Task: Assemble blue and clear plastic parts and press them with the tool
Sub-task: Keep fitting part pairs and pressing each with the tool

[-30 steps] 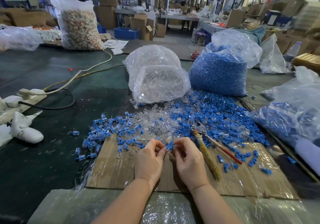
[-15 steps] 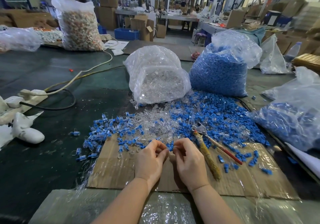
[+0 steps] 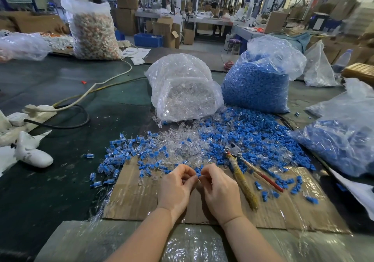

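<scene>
Blue part (image 3: 198, 175) sat pinched between both hands above cardboard (image 3: 283, 211). Left hand (image 3: 176, 188) curled left of part, fingertips gripping; right hand (image 3: 219, 190) curled right of it, pinching too. Clear mate hidden. Risk: tiny part slipping, misaligned fit. Tool (image 3: 241, 175) lay right of hands, untouched.

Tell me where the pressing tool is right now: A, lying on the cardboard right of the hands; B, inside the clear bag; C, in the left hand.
A: the tool lies on the cardboard, right of both hands, touched by neither.
</scene>
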`<state>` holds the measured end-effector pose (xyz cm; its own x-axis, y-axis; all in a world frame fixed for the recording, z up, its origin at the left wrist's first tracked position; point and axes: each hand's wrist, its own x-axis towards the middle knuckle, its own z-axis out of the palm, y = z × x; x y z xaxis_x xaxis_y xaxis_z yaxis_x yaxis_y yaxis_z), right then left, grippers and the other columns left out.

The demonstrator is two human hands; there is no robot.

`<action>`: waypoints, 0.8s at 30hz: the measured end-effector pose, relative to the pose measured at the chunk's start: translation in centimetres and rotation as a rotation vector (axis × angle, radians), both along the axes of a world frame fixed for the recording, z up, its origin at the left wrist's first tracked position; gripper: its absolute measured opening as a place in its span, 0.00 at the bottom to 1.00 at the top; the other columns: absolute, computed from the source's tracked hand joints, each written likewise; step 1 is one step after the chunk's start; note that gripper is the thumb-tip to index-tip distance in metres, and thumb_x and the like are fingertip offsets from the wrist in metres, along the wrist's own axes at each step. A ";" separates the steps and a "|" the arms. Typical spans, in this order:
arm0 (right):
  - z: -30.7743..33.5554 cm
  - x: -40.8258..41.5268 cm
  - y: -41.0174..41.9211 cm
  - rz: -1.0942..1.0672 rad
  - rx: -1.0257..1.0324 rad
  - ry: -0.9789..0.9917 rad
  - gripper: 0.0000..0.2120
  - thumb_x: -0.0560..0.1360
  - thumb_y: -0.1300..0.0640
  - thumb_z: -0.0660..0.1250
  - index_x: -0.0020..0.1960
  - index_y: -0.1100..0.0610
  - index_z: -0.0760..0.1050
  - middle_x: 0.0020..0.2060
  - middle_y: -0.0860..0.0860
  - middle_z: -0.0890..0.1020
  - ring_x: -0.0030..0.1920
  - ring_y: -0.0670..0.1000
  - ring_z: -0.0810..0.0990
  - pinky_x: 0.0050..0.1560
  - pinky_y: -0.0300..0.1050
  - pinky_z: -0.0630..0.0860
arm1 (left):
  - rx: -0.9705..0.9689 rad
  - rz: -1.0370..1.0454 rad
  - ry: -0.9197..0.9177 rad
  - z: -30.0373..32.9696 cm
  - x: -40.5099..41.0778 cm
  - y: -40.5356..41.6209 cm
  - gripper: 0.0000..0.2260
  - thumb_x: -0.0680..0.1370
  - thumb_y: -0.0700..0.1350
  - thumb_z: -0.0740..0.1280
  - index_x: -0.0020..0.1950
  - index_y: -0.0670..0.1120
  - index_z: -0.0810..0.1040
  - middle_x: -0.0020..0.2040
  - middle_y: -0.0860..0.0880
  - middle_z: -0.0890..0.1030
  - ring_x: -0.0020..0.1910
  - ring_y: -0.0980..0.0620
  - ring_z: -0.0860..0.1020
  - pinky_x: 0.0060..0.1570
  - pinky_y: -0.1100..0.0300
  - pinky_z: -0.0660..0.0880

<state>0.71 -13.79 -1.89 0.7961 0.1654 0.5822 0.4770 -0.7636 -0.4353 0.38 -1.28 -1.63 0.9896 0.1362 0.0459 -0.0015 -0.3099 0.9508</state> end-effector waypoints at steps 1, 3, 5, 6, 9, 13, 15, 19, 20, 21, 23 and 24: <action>0.0 0.0 0.0 -0.002 0.000 0.008 0.09 0.66 0.63 0.75 0.41 0.57 0.75 0.33 0.48 0.79 0.30 0.50 0.77 0.29 0.43 0.71 | 0.003 -0.006 0.000 0.0 0.0 0.0 0.08 0.74 0.38 0.69 0.39 0.51 0.77 0.35 0.51 0.80 0.35 0.59 0.77 0.43 0.62 0.77; 0.0 0.1 0.0 -0.004 0.004 0.015 0.09 0.67 0.64 0.75 0.39 0.58 0.74 0.32 0.48 0.79 0.30 0.50 0.77 0.29 0.43 0.72 | 0.005 -0.010 0.003 0.0 0.0 0.0 0.08 0.74 0.39 0.69 0.39 0.51 0.77 0.35 0.51 0.80 0.36 0.58 0.78 0.43 0.61 0.77; 0.0 0.1 0.0 -0.010 0.007 0.025 0.09 0.67 0.63 0.75 0.39 0.57 0.75 0.31 0.47 0.79 0.30 0.49 0.77 0.29 0.43 0.72 | 0.019 -0.006 0.009 0.0 0.1 -0.1 0.08 0.74 0.39 0.69 0.39 0.52 0.77 0.35 0.52 0.80 0.38 0.56 0.79 0.44 0.60 0.78; 0.0 0.1 -0.1 -0.014 0.006 0.031 0.08 0.68 0.62 0.75 0.39 0.57 0.75 0.32 0.47 0.79 0.31 0.49 0.77 0.31 0.42 0.72 | 0.019 -0.002 0.011 0.0 0.1 -0.1 0.08 0.74 0.40 0.69 0.39 0.52 0.76 0.35 0.53 0.80 0.38 0.56 0.79 0.45 0.59 0.78; 0.1 0.0 -0.1 0.000 0.030 0.032 0.07 0.69 0.61 0.74 0.44 0.57 0.76 0.39 0.48 0.79 0.40 0.47 0.77 0.41 0.36 0.71 | -0.025 0.013 0.019 0.1 0.1 -0.1 0.06 0.75 0.39 0.68 0.42 0.50 0.76 0.38 0.51 0.80 0.41 0.54 0.79 0.46 0.59 0.78; 0.6 -0.2 -1.3 -0.147 0.019 0.005 0.10 0.70 0.59 0.73 0.50 0.59 0.77 0.46 0.51 0.79 0.48 0.51 0.76 0.51 0.47 0.73 | -0.117 0.032 0.011 0.5 0.1 0.2 0.08 0.76 0.37 0.66 0.45 0.51 0.75 0.40 0.48 0.80 0.38 0.58 0.79 0.38 0.69 0.76; 1.1 0.0 -2.6 -0.372 -0.060 0.088 0.14 0.73 0.54 0.69 0.55 0.60 0.75 0.51 0.55 0.79 0.53 0.55 0.77 0.54 0.53 0.73 | -0.145 0.013 0.005 0.7 0.1 0.2 0.08 0.76 0.36 0.65 0.47 0.49 0.76 0.39 0.48 0.80 0.32 0.63 0.77 0.36 0.71 0.75; 1.7 0.8 -5.4 -0.665 -0.385 0.569 0.33 0.77 0.35 0.49 0.74 0.55 0.55 0.70 0.57 0.66 0.70 0.57 0.62 0.69 0.56 0.59 | -0.210 0.021 0.040 1.0 0.4 0.3 0.08 0.77 0.35 0.64 0.48 0.46 0.79 0.38 0.48 0.80 0.33 0.60 0.76 0.38 0.65 0.77; 1.7 0.9 -5.8 -0.661 -0.429 0.629 0.36 0.76 0.33 0.48 0.75 0.54 0.50 0.71 0.56 0.63 0.71 0.57 0.61 0.70 0.56 0.56 | -0.236 0.028 0.054 1.0 0.5 0.3 0.08 0.77 0.35 0.64 0.48 0.46 0.79 0.38 0.47 0.81 0.33 0.59 0.77 0.38 0.64 0.77; 1.6 1.0 -5.9 -0.652 -0.455 0.653 0.37 0.75 0.32 0.48 0.76 0.53 0.48 0.72 0.55 0.63 0.72 0.57 0.60 0.70 0.57 0.55 | -0.259 0.033 0.068 1.1 0.6 0.4 0.08 0.77 0.35 0.64 0.48 0.46 0.79 0.39 0.47 0.81 0.34 0.58 0.77 0.38 0.64 0.77; 1.6 1.1 -5.8 -0.649 -0.488 0.635 0.36 0.76 0.33 0.49 0.76 0.53 0.48 0.71 0.55 0.64 0.71 0.57 0.61 0.70 0.58 0.55 | -0.291 0.040 0.087 1.2 0.7 0.5 0.07 0.77 0.36 0.64 0.47 0.48 0.78 0.41 0.46 0.81 0.35 0.57 0.78 0.38 0.66 0.77; 1.6 1.1 -5.7 -0.657 -0.501 0.604 0.35 0.77 0.35 0.50 0.76 0.54 0.49 0.70 0.55 0.65 0.70 0.57 0.63 0.70 0.57 0.57 | -0.283 0.047 0.087 1.2 0.7 0.5 0.07 0.76 0.37 0.65 0.47 0.48 0.78 0.41 0.46 0.81 0.36 0.57 0.78 0.37 0.67 0.77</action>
